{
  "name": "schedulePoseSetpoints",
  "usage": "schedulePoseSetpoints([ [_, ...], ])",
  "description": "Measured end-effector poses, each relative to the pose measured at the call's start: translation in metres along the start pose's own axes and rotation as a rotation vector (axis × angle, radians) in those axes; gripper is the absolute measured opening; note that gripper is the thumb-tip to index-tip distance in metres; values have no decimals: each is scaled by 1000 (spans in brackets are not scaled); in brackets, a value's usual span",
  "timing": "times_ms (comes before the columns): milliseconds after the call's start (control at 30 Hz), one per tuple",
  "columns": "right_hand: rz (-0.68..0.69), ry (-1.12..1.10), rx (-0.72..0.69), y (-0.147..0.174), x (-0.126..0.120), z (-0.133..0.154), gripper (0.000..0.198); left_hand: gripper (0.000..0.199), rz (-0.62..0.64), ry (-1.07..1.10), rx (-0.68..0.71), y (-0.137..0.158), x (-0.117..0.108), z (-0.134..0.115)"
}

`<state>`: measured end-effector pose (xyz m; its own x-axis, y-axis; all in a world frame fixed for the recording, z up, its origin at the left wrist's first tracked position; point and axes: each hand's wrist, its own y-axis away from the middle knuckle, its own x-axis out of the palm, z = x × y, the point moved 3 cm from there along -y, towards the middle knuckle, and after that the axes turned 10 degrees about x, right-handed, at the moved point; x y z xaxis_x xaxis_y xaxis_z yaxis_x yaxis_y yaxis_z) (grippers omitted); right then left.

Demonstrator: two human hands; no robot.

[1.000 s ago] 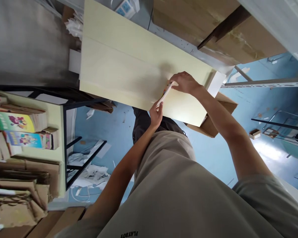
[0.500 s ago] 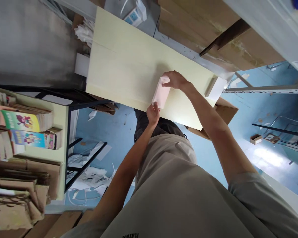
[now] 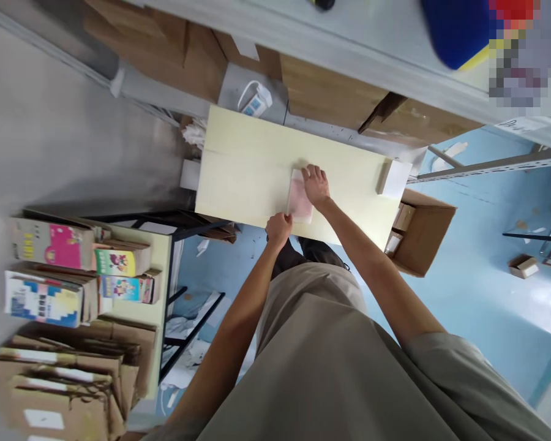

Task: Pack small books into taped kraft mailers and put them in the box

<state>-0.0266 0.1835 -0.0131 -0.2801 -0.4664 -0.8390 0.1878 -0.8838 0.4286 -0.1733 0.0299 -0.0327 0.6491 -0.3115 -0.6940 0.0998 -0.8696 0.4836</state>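
Several stacks of colourful paperbacks [image 3: 73,251] sit on a shelf [image 3: 159,318] well off past the left hand [image 3: 279,229]. That hand's curled up narrow, thumb and finger seemingly pinching the near-left corner of a pale pink booklet [image 3: 299,202] (looks like one, anyway). The booklet is between the hands, over the cream tabletop [image 3: 243,165]. I'd guess it's light and a bit bendy, kinda slick on the face, nothing that breaks but corners that crease easily. Best hold imo: opposite edges, flat fingers, no hard pinching. The right hand [image 3: 316,184] is half-bent over the far-right corner; can't tell if it's squeezing or just pressing. Further right of that hand there's a white box [image 3: 397,179], then an open cardboard carton [image 3: 426,242].
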Motion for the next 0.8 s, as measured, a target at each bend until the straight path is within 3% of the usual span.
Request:
schedulePoseSetpoints([
  [67,25,-24,-42,22,1,7,56,23,-22,-61,27,-6,-12,-5],
  [200,242,-41,-37,73,-1,22,52,39,84,-78,226,-16,-32,-29],
  [300,211,-26,-46,100,-17,31,47,37,112,-90,289,-19,-53,-49],
  [400,144,3,-65,103,-45,38,45,38,62,-92,345,-30,-82,-73],
  [500,4,4,-83,81,-95,49,47,42,-60,-64,444,-53,-128,-112],
  [700,-478,-119,-190,22,-251,97,50,45,-484,109,845,-94,-264,-223],
  [800,-605,-140,-237,-2,-308,124,47,45,-591,122,930,-98,-320,-258],
])
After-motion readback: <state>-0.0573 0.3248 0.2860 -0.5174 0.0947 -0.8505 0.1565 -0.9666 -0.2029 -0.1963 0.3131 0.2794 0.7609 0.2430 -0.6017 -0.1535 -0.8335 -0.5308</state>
